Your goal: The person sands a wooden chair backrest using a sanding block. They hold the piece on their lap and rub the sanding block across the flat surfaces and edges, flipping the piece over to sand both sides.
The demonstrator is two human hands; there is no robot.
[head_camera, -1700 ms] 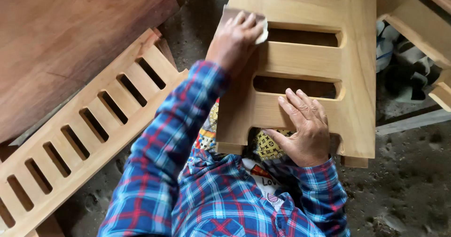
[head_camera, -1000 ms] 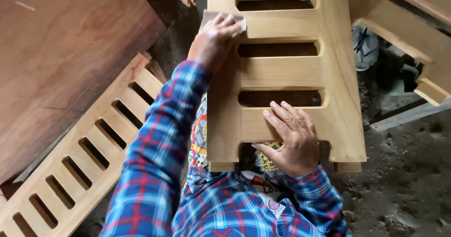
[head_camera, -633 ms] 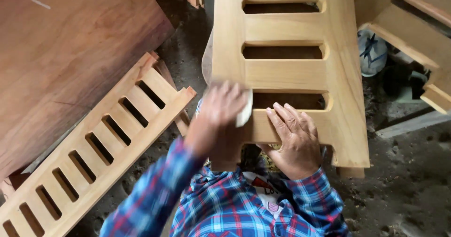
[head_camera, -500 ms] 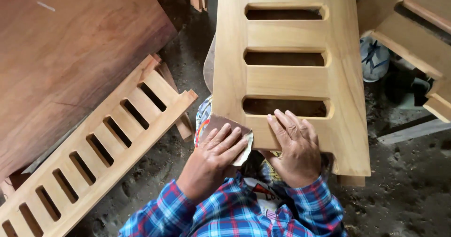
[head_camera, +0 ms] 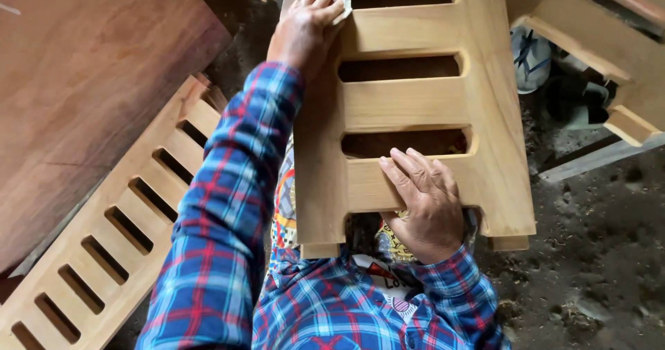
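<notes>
**Worn gear: plaid shirt over printed tee**

Person is wearing a long-sleeved plaid shirt (head_camera: 325,308): blue and light-blue checks crossed by red lines, with thin white stripes. Left sleeve (head_camera: 228,204) is running full length down to the wrist, cuff sitting snug. Right sleeve (head_camera: 457,287) is showing the same pattern, cuff closed at the wrist. Shirt front is hanging open over a printed tee (head_camera: 388,267): white base with yellow, red and dark patterned patches. Left hand (head_camera: 301,28) and right hand (head_camera: 422,204) are going bare, no gloves.
</notes>
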